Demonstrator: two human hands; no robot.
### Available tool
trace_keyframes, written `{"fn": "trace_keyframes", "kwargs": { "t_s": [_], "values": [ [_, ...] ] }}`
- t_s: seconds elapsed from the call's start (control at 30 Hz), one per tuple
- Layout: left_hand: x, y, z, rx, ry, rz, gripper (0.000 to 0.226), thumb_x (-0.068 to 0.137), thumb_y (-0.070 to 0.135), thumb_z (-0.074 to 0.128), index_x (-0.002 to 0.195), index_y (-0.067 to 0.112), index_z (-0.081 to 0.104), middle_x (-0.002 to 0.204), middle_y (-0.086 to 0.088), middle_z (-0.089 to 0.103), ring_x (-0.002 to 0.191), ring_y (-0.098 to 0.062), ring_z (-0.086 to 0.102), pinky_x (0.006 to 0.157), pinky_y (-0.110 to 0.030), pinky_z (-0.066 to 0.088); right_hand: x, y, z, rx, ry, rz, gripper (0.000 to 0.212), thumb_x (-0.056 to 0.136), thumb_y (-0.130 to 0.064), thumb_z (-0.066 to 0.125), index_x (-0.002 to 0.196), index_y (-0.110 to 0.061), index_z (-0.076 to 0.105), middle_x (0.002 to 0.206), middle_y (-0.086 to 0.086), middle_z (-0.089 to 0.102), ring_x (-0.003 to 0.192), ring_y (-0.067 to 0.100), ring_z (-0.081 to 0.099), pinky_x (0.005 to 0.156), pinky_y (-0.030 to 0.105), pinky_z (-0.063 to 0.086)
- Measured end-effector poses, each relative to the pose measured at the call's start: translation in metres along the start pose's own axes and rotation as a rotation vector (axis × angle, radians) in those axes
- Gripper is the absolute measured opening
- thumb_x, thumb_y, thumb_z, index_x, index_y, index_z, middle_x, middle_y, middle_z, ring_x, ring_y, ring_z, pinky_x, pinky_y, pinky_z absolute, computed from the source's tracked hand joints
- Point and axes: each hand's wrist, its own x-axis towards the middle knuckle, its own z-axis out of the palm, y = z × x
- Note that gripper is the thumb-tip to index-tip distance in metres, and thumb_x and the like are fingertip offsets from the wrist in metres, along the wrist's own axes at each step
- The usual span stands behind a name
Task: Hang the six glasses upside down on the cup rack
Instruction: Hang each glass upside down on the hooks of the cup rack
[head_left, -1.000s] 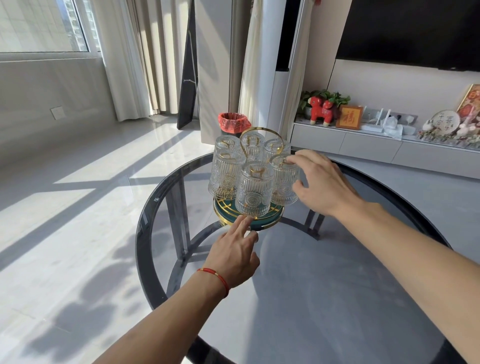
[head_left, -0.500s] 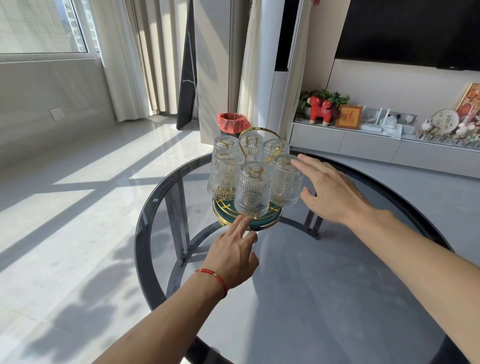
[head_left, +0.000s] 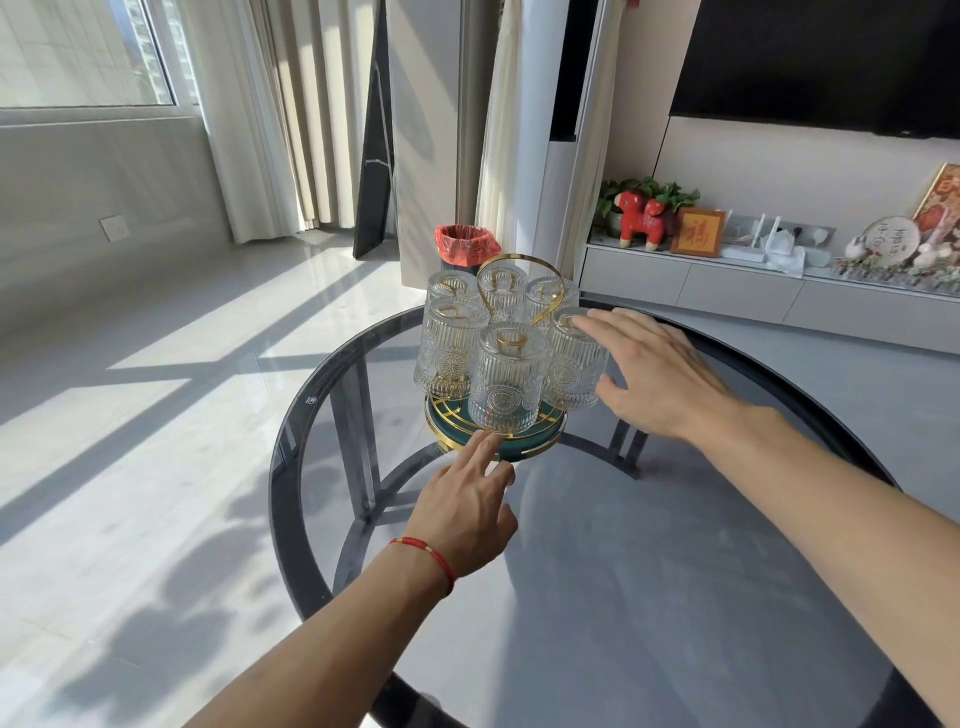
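- While all six glasses (head_left: 508, 379) hang inverted on the cup rack (head_left: 494, 435) near the table's (head_left: 675, 571) far edge, near glass top is bare.
- Left hand (head_left: 462, 512) loosely spread, fingertip at rack base.
- Right hand (head_left: 660, 374) wide, holding nothing, fingertips at right glass.

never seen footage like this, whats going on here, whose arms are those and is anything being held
There is no machine here. A camera worn on a person's head looks forward and down, so the two bare arms are the wearer's own. On the round glass table stands a gold and green cup rack with six ribbed glasses hung upside down on it. The left hand, with a red string at the wrist, touches the rack's base with a fingertip. The right hand is open beside the rightmost glass. Neither hand holds anything.
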Motion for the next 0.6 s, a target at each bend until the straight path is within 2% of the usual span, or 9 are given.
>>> {"fn": "trace_keyframes", "kwargs": {
  "t_s": [0.2, 0.6],
  "values": [
    [0.0, -0.0004, 0.0007, 0.006, -0.002, 0.003, 0.035, 0.097, 0.031, 0.054, 0.129, 0.016, 0.059, 0.168, -0.006, 0.021, 0.156, -0.025, 0.011, 0.118, -0.043, 0.038, -0.0041, 0.0057, -0.0032, -0.014, -0.005, -0.006, 0.072, 0.092, -0.02, 0.056, 0.159, -0.03, 0.03, 0.164, -0.001, 0.037, 0.149, 0.022, 0.033, 0.119, 0.048, 0.027],
    [-0.0015, -0.0004, 0.0025, 0.025, 0.0, 0.003, 0.036, 0.096, 0.031, 0.051, 0.128, 0.016, 0.058, 0.167, -0.008, 0.022, 0.156, -0.025, 0.011, 0.116, -0.043, 0.038, -0.0062, 0.0073, -0.0032, 0.019, 0.012, -0.016, 0.07, 0.091, -0.02, 0.058, 0.157, -0.026, 0.037, 0.161, 0.0, 0.041, 0.146, 0.022, 0.035, 0.118, 0.046, 0.03]
  ]
}}
